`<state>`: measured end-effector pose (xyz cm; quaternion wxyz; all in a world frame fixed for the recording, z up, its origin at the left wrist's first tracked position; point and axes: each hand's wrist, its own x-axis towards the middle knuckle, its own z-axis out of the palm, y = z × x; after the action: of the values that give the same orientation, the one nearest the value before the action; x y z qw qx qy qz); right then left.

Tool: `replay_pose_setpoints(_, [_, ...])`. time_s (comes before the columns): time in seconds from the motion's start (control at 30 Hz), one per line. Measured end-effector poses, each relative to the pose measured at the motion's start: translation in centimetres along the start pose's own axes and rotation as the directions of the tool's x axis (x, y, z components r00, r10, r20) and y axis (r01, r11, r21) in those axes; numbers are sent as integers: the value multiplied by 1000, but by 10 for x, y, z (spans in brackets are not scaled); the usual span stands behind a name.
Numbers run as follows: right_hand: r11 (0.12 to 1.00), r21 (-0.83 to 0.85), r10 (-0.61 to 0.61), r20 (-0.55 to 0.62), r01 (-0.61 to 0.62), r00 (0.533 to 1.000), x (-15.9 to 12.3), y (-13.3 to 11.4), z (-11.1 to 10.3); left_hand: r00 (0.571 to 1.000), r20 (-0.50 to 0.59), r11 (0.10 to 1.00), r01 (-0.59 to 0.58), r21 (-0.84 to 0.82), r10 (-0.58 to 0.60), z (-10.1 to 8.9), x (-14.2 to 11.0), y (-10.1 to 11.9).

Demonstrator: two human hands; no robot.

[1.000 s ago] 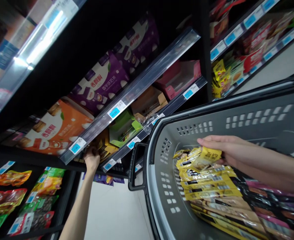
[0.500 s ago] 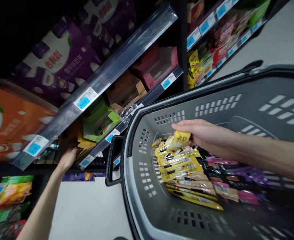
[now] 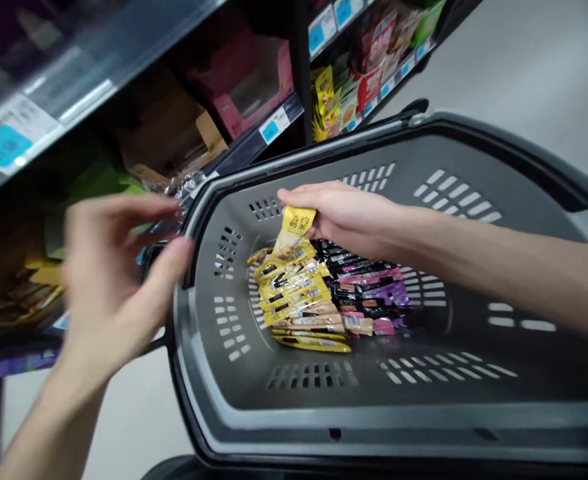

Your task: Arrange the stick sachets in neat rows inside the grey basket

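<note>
Inside the grey shopping basket [image 3: 209,393], my right hand [image 3: 349,215] pinches a yellow sachet [image 3: 295,225] at its top end. Beneath it, rows of slim packets lie on the basket floor: yellow packets [image 3: 294,293] on the left, black, pink and purple packets [image 3: 374,287] on the right. My left hand [image 3: 107,280], blurred by motion, is at the basket's left rim with thumb and fingers apart. I see nothing between them. Behind it, partly hidden, an opened yellow carton [image 3: 44,277] stands on the shelf.
Left of the basket are shelves with an opened brown carton [image 3: 169,147] and a pink carton [image 3: 254,87]. A price rail [image 3: 94,87] juts out above them. Farther back, a shelf holds yellow bags [image 3: 327,100] and red bags [image 3: 369,87].
My left hand has come away from the yellow carton on the shelf toward the basket's rim. The view has shifted right. My right hand still holds the yellow sachet over the packets.
</note>
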<state>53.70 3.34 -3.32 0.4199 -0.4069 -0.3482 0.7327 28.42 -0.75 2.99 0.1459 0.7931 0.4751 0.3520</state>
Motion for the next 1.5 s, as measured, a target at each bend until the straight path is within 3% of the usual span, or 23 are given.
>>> replay_pose_setpoints(0.03, [1000, 4, -13, 16, 13, 1000, -2, -1, 0, 988, 157, 999, 13, -36, -7, 20, 18, 11])
replay_pose_setpoints(0.07, [999, 9, -36, 35, 35, 999, -3, -3, -1, 942, 334, 995, 67, -78, -37, 37, 32, 18])
replay_pose_setpoints(0.13, [996, 17, -94, 50, 93, 994, -7, -5, -2, 804, 593, 962, 194, -190, -44, 62, 50, 19])
replay_pose_setpoints(0.17, [993, 18, -119, 34, 119, 992, -9, -6, -4, 744, 667, 942, 258, -216, -51, 70, 51, 16])
replay_pose_setpoints(0.23, [989, 12, -148, -38, 149, 988, -12, -6, -9, 654, 752, 897, 379, -229, -84, 79, 45, 6])
replay_pose_setpoints(0.3, [988, 12, -154, -109, 156, 982, -13, -3, -15, 594, 792, 852, 479, -209, -139, 83, 33, -3])
replay_pose_setpoints(0.4, [988, 15, -151, -170, 156, 974, -11, 3, -25, 549, 820, 835, 520, -184, -161, 85, 18, -9])
replay_pose_setpoints(0.6, [985, 31, -162, -133, 167, 978, -8, 2, -23, 632, 762, 867, 449, -216, -137, 86, 6, -5])
replay_pose_setpoints(0.7, [989, -54, -138, 12, 138, 990, -11, -1, -16, 675, 712, 859, 467, -209, -194, 83, 1, -7])
replay_pose_setpoints(0.8, [977, -203, -26, 178, 63, 984, -13, 0, -9, 733, 652, 862, 445, -244, -194, 80, -2, -11])
replay_pose_setpoints(0.87, [967, -253, 41, 214, 15, 976, -13, 3, -6, 770, 614, 877, 403, -260, -172, 76, -2, -12])
replay_pose_setpoints(1.13, [956, -291, 3, 133, 36, 991, -14, 8, 7, 855, 492, 945, 279, -172, -163, 66, 1, -11])
replay_pose_setpoints(1.33, [938, -348, 10, 38, 3, 999, -15, 13, 7, 880, 461, 945, 238, -223, -113, 66, 0, -13])
replay_pose_setpoints(1.5, [950, -312, -13, 64, 32, 998, -13, 15, 8, 890, 437, 945, 247, -212, -135, 64, 1, -14])
